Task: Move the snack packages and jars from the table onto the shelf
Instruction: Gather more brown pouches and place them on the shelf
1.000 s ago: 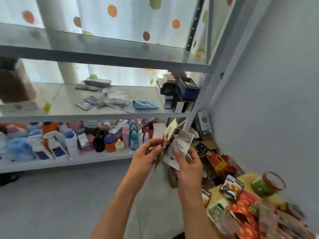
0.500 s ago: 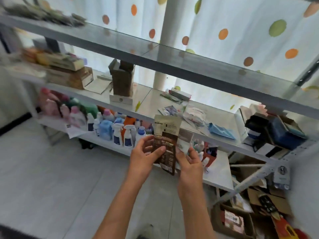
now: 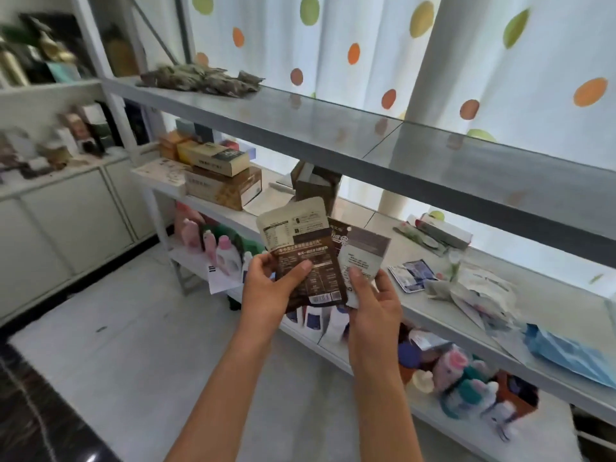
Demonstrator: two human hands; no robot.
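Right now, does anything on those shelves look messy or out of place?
Yes. On the middle shelf, crumpled packets lie in a loose heap beside a blue bag hanging over the edge. A white paper dangles off the bottom shelf.

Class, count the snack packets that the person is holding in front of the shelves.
3: a brown-and-beige packet in the left hand, a grey-and-white packet in the right hand, and a dark packet showing between them. More may be hidden behind.

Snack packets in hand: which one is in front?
The dark brown packet with the beige top, held by the left hand. The grey-banded white packet, in the right hand, sits behind it.
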